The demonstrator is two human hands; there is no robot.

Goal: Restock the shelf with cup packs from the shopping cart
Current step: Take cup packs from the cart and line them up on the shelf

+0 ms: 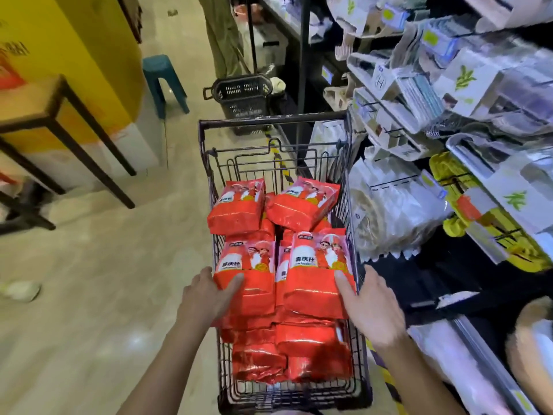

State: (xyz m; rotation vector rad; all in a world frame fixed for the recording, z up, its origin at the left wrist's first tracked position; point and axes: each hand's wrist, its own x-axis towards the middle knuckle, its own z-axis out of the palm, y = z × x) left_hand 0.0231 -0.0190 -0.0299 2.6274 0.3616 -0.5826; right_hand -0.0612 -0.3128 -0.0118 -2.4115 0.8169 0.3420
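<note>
Red cup packs (281,280) between both hands (209,298), in cart (269,121).

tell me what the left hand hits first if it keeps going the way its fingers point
Probably nothing new: the left hand already rests its fingers against the near-left red cup pack in the cart.

The cart (281,187) stands in the aisle, and everything here is placed from it. Many packs (302,295) lie in the cart, piled on each other. The left hand (206,298) touches a pack at the cart's near left side, the right hand (371,313) touches one at its near right. The shelf (449,121) runs just right of the cart. A basket (242,100) stands beyond the cart, a stool (163,82) further left of it. A table (45,115) is well left of the cart.
</note>
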